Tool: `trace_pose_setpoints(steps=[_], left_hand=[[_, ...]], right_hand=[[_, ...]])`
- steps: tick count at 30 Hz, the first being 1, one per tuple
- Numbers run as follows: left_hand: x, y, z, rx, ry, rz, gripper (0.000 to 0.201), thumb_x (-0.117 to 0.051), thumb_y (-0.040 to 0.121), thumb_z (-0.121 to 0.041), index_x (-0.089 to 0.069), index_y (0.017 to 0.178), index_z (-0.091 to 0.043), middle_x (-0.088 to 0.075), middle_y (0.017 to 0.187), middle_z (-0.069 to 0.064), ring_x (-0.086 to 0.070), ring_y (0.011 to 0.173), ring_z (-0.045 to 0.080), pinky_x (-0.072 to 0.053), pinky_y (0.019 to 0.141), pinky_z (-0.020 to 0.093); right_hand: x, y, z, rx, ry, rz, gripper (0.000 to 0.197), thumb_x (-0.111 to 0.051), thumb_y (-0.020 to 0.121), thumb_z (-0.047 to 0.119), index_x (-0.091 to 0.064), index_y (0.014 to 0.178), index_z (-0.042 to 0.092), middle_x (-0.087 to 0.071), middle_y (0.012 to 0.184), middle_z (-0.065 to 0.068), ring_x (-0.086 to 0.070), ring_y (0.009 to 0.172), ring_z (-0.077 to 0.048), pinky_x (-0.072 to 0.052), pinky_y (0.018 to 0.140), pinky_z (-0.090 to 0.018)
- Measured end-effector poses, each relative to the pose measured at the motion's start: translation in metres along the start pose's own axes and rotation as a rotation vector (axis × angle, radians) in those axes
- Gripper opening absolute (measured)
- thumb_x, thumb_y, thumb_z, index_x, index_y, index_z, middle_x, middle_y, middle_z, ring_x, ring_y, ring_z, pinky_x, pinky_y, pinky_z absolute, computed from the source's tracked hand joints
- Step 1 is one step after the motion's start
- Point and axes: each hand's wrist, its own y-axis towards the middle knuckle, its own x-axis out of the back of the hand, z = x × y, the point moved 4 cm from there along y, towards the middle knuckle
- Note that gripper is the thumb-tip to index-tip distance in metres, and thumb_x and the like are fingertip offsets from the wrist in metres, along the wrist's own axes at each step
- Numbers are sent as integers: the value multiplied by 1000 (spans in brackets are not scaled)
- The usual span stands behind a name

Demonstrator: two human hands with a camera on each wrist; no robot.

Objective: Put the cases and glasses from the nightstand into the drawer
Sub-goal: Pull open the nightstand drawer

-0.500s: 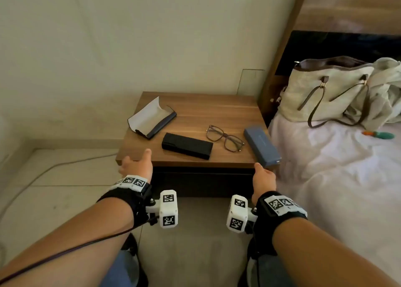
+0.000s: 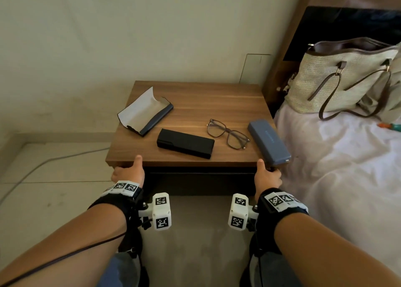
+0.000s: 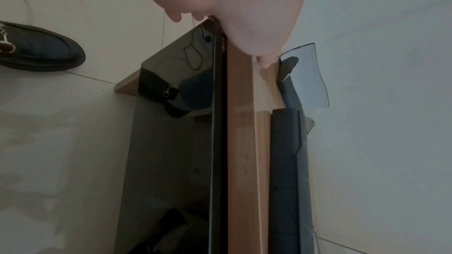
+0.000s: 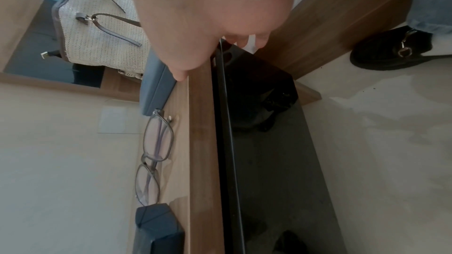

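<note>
On the wooden nightstand point(image 2: 206, 100) lie an open case with pale lining point(image 2: 143, 113) at the left, a black case point(image 2: 185, 143) in the middle, glasses point(image 2: 227, 133) and a blue-grey case point(image 2: 269, 142) at the right edge. My left hand point(image 2: 128, 174) grips the front edge near the left corner and my right hand point(image 2: 268, 176) grips it near the right corner. Both thumbs lie on the top. The other fingers curl under it at the glossy black drawer front point(image 2: 199, 182) and are mostly hidden. The right wrist view shows the glasses point(image 4: 154, 152) close to my thumb.
A woven handbag point(image 2: 342, 78) stands on the white bed point(image 2: 336, 178) right of the nightstand, against a dark headboard. A small orange-and-green thing point(image 2: 390, 126) lies on the sheet. A cable point(image 2: 43, 163) runs over the tiled floor at left. My black shoe point(image 3: 36, 49) is on the floor.
The view has tilted down and drawn closer. Both hands stay at the nightstand's front edge, the left one slightly further left. Nothing on top has moved.
</note>
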Motion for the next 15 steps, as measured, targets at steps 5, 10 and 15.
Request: trace_pose_setpoints(steps=[5,10,15], left_hand=[[-3,7,3,-10,-53,-3,86,-57,83,-59,-32,148,-8,-39,150,17,-38,136,39,-30,113,49],[-4,9,5,-19,-74,-20,85,-58,82,-59,-34,146,-8,-40,148,16,-39,136,39,-29,113,50],[-4,10,9,-28,-92,-33,85,-60,80,-59,-38,144,-8,-43,145,16,-43,132,39,-32,111,49]], right_hand=[[0,10,2,38,38,-52,68,-60,84,45,-43,136,6,-43,142,-17,-43,130,-35,-34,108,-42],[1,15,-1,58,55,-49,70,-62,81,49,-44,134,7,-50,136,-17,-49,125,-37,-39,107,-46],[4,14,-3,63,51,-57,71,-63,80,49,-45,134,7,-51,135,-16,-49,125,-37,-39,107,-46]])
